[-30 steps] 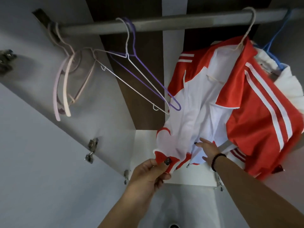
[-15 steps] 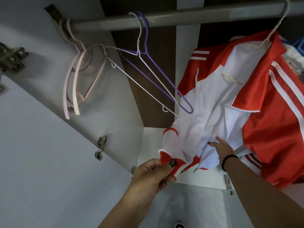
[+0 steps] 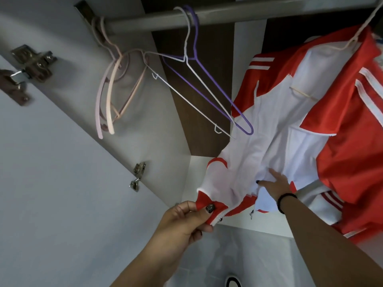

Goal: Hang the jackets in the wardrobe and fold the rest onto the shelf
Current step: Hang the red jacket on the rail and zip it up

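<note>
Right now your left hand pinches the red hem corner of the red-and-white track jacket, thumb over curled fingers, closed firmly on the fabric. Your right hand lies flat with fingers straight on the white lining, holding nothing, only pressing the cloth.

Jacket hangs from a pale wire hanger on the grey metal wardrobe rail. From your left grip the hanger hook sits at about 1 o'clock, well apart; the jacket's long axis runs along that line, hem low at 7, collar high at 1. Front is open, lining facing you.

Right hand is nearer the body panel; left owns the hem. My read: the jacket is hung, and you're straightening or closing the front, so bring the left edge toward 3 o'clock.

Empty purple wire hanger and white wire hanger touch the jacket's left edge; watch for a snag.
</note>
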The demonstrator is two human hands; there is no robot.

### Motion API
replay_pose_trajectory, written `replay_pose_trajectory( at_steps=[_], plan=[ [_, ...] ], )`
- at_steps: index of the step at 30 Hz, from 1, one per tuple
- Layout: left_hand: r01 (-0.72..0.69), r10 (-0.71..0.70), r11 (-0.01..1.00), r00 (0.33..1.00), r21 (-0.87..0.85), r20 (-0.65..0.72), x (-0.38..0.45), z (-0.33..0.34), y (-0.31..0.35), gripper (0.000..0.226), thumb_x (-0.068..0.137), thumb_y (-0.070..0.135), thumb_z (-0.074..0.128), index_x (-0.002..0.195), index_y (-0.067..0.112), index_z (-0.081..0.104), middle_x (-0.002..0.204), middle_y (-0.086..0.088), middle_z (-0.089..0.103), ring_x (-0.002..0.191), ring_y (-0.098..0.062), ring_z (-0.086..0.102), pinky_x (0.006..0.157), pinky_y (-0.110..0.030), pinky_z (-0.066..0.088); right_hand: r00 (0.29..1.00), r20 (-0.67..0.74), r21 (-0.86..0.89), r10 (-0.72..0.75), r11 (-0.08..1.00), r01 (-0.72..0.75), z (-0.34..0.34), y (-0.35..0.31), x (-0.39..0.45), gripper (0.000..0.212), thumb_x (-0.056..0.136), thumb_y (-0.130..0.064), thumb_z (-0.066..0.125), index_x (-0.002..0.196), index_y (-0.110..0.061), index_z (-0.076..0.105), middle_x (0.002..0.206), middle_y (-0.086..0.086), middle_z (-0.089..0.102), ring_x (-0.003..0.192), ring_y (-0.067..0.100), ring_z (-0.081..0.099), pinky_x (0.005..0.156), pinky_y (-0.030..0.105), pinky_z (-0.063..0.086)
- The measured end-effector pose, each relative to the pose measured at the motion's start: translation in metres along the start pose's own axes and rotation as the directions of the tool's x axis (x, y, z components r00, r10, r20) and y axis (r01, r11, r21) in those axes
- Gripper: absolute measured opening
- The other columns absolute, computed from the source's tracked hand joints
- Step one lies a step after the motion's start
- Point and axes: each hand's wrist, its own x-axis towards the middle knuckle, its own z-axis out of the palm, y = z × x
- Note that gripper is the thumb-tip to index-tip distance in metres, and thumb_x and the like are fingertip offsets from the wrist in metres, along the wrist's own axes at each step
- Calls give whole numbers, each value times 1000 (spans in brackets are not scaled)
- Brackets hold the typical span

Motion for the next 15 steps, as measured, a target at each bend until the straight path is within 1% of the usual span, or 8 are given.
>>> replay_pose_trajectory(
  at_steps=[2,4,6,7,9,11,13,15],
  plan=[
    [-9,9,1000,1000,-17,-15,-1,-1,0,46,65,28,78,98,-3,68,74,-17,68,60,-14,60,70,-29,44,998,-66,-22,-8,1000,6,-1,-5,0,59,84,-15,71,139,-11,47,150,10,35,136,30,36,112,38,31],
    [-12,11,1000,1000,-22,-22,-1,0,-2,38,68,28,75,95,2,70,73,-14,69,61,-14,60,69,-27,44,992,-117,-13,-39,999,38,0,-1,-7,42,86,-8,68,127,-5,58,139,13,51,128,30,46,107,32,35],
    [-5,5,1000,1000,-9,-30,-2,2,-5,27,76,25,73,95,6,72,81,-14,73,69,-17,63,71,-27,47,987,-132,-24,-94,995,92,0,4,-21,27,87,1,62,112,-7,68,126,15,60,118,30,54,104,29,39],
    [-1,1,1000,999,-4,-37,-2,3,-7,25,77,24,73,95,7,73,86,-14,74,74,-19,65,73,-27,49,984,-127,-22,-125,992,124,-2,6,-29,26,87,3,59,102,-13,72,119,15,64,109,29,59,100,30,45],
    [-11,11,1000,999,-17,-36,-1,4,-12,32,70,27,75,95,8,75,88,-13,74,77,-19,66,73,-26,50,981,-88,12,-175,984,177,-10,6,-46,34,87,7,55,85,-22,71,104,14,69,85,23,63,79,27,57],
    [-50,49,996,999,-76,-8,-2,9,-16,35,63,25,76,92,6,77,83,-11,72,70,-15,63,71,-24,50,976,-26,56,-217,974,218,-21,-3,-65,34,87,9,55,82,-20,71,93,11,69,73,19,61,57,17,55],
    [-74,79,989,996,-129,32,0,16,-22,28,64,21,75,88,8,78,89,-11,73,75,-15,67,73,-25,52,965,52,76,-259,964,254,-30,-16,-84,34,87,9,56,80,-20,73,90,11,69,68,13,62,53,18,54],
    [-80,92,987,993,-141,74,2,29,-28,29,68,22,75,94,8,77,103,-13,73,93,-22,71,80,-31,55,954,113,105,-279,958,268,-37,-32,-103,34,87,8,57,78,-21,74,91,10,70,73,14,66,59,25,57]
  ],
)
